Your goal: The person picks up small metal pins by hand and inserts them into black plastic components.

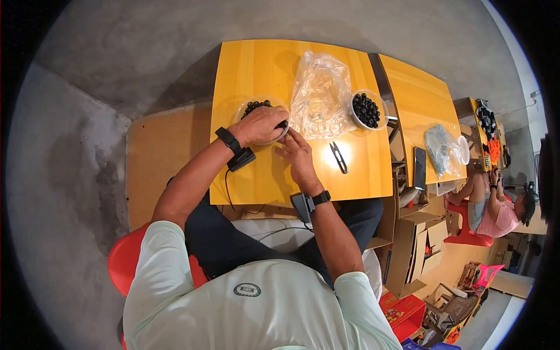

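A clear bowl (249,108) of small black caps, probably light and hard, is covered by the left hand (261,124), fingers curled at its 4 o'clock rim; the right hand (297,153) is rested open alongside.

Left hand (263,124) spread over a clear bowl (244,109) of black pieces, blocking reach from above. Right hand (297,154) rested flat just beside it. Crinkled clear plastic bag (321,96) crowded the space beyond the right hand; black snips (338,157) lay just right of it. Bare yellow tabletop (256,64) left open beyond the left hand and toward the near edge.
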A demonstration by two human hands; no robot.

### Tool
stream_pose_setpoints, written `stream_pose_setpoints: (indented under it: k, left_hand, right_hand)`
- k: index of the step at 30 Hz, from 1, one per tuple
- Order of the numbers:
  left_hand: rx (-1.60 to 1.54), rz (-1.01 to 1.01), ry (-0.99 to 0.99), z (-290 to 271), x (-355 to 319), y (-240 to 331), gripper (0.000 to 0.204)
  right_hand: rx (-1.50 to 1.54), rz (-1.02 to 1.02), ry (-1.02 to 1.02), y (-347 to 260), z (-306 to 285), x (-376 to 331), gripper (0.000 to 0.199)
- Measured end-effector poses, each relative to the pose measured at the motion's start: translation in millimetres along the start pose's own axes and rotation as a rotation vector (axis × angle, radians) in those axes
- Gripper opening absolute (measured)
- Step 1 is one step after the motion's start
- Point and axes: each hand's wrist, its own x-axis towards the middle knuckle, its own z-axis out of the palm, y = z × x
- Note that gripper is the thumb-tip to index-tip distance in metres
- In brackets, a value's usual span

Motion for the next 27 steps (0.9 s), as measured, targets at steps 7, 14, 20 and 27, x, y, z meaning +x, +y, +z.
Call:
stream_pose_setpoints:
  k: [7, 14, 20, 27]
  left_hand:
    - [-0.001, 0.032, 0.063, 1.2, -0.3, -2.8, 0.018]
    - [-0.074, 0.056, 0.051, -8.9, -2.0, 2.8, 0.018]
    - [-0.075, 0.071, 0.012, -17.7, -0.8, 8.9, 0.016]
    - [-0.002, 0.039, -0.046, -21.8, 1.9, 24.9, 0.016]
  right_hand:
    - [0.164, 0.018, 0.004, 4.8, -4.3, 4.8, 0.039]
    - [0.427, 0.132, 0.154, 0.2, 2.3, 14.1, 0.031]
    - [0.532, 0.109, 0.154, 12.4, 5.2, 18.6, 0.028]
    - [0.64, 0.187, 0.221, 22.3, 5.7, 27.0, 0.029]
